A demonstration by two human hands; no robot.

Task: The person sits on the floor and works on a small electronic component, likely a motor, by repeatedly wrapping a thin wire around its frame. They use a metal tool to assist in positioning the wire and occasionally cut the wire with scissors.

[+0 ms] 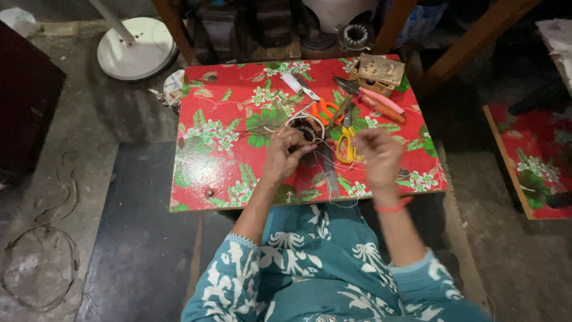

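My left hand (285, 155) grips a round motor winding (305, 127), a ring of dark coils with a pale rim, on a low table (226, 179) covered in red flowered cloth. My right hand (378, 154) is raised just right of it, fingers pinched on a thin pale thread or wire that runs back toward the winding. Yellow-handled scissors (346, 148) lie between my hands. Orange-handled scissors (325, 110) lie just beyond the winding.
Pink-handled pliers (381, 101) and a small brass-coloured metal block (379, 71) sit at the table's far right. A white round fan base (137, 48) stands on the floor at the far left. Another red flowered board (530, 155) lies at right. Loose wire (42, 262) curls on the floor.
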